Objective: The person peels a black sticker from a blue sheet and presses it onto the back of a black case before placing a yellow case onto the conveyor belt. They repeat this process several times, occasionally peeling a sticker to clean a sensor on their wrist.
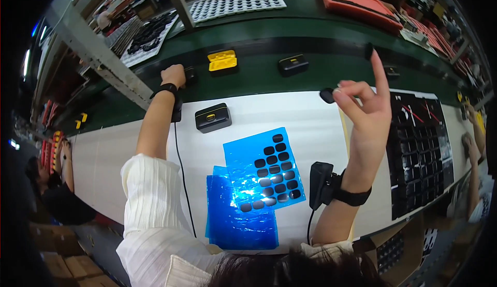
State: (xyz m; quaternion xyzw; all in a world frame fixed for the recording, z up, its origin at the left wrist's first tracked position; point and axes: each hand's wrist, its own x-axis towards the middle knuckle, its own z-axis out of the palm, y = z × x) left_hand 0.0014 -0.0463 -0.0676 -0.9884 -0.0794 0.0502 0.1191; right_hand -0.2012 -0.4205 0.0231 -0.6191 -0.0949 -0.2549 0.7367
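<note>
My left hand (174,74) reaches out over the green belt, its fingers curled at a small black case (190,75), partly hidden by the hand. My right hand (365,103) is raised at the right. Between its thumb and a finger is a thin black rounded pad (327,96). Another small dark piece (369,52) shows at the tip of its stretched index finger. On the white table, a closed black case (213,118) with a yellow seam stands between my arms. Nearer me lies a blue film sheet (235,155) bearing several black rounded pads (272,159).
More blue film (243,232) lies beneath. On the belt (253,80) are an open yellow case (222,60) and a closed black case (293,65). A metal post (103,54) rises at left. A black tray (419,152) lies at right. Cables run from both wrist devices. Other people work nearby.
</note>
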